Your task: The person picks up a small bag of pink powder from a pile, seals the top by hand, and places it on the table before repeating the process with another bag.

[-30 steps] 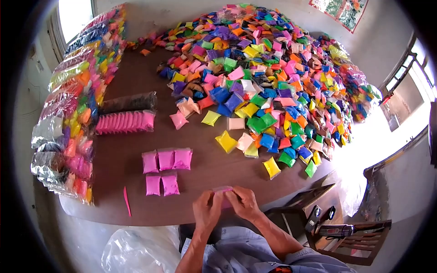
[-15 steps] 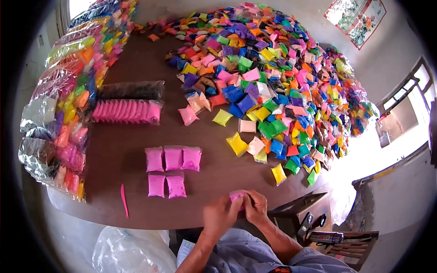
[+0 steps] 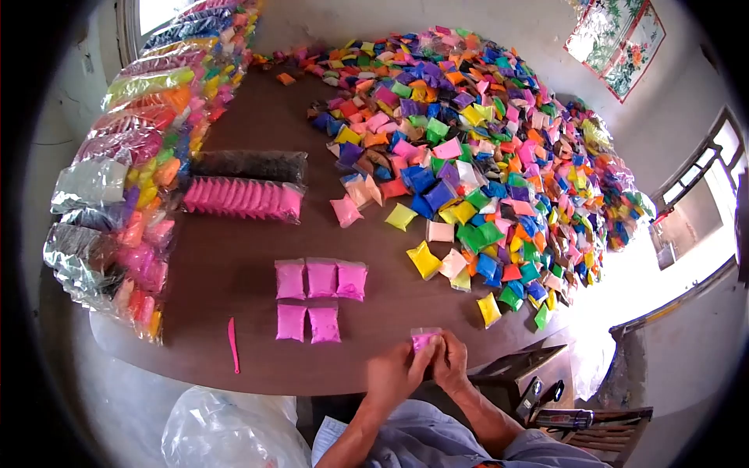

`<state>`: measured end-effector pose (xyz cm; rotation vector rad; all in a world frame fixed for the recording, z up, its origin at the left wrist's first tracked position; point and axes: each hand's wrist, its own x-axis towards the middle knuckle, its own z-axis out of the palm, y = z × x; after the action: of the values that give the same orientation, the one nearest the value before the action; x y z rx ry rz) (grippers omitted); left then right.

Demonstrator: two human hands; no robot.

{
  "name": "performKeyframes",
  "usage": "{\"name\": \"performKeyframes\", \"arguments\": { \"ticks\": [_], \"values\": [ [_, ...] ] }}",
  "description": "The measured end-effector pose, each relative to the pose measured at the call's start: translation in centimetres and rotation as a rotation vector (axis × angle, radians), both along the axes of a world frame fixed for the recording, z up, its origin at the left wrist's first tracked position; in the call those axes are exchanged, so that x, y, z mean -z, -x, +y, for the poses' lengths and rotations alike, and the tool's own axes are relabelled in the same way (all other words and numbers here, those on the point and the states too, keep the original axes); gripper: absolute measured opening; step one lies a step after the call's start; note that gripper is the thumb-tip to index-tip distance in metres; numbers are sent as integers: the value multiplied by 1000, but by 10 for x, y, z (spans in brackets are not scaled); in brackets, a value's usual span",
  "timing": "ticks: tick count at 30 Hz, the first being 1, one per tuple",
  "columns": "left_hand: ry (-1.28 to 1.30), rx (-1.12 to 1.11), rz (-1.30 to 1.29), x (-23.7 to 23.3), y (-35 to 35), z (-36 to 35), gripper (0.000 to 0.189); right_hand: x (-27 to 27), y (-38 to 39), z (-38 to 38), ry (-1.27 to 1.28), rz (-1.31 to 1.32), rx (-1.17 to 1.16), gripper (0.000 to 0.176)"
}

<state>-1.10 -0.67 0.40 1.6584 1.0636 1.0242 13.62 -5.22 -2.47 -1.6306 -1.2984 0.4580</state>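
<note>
The small pink packet in clear plastic lies to the right of, and nearer the person than, the group of five plump pink plastic packets, three over two; the group's lower row ends one packet short of the upper at the right, on the side facing the hands. Both hands have a narrow grip: the left hand, somewhat blurred, sets its thumb against the packet, and the right hand pinches its right side. The left is nearer the group. The packet's upper edge points away from the person; the fingers hide its lower part, so its long axis cannot be told. Left of the group, toward the near edge of the brown bench, lies a slim pink plastic knife-like tool. Beyond the group, slightly left, sit a long clear bag of pink packets and, just behind it, a long clear bag with dark contents. A big heap of many-coloured packets rises beyond and right of the group, with one loose yellow plastic packet on its near fringe.
</note>
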Motion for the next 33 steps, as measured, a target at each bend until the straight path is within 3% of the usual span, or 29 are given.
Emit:
{"name": "performKeyframes", "arguments": {
  "ticks": [3,11,12,16,19,23,26,31,33],
  "values": [
    [-23,7,111,0,-1,-2,32,3,-2,0,-31,27,36,26],
    [-277,-148,83,39,-11,-4,33,-7,6,6,-74,17,6,27],
    [-299,-159,59,39,-11,-4,33,17,0,7,-169,-85,42,28],
    [-193,-108,64,29,-10,-6,35,3,-2,6,-50,-7,4,23],
    [-64,-111,111,28,-11,-5,33,10,0,10,-151,4,11,22],
    [-209,-219,-68,37,-20,-5,28,4,2,6,-188,-11,-10,20],
    [-304,-219,113,38,-13,-2,28,1,3,8,-298,-57,-6,22],
    [-314,-221,77,30,-13,-5,26,12,1,10,-366,-243,-6,23],
    [-304,-213,98,24,-16,-3,26,9,-1,10,-318,-139,6,23]
  ]
}}
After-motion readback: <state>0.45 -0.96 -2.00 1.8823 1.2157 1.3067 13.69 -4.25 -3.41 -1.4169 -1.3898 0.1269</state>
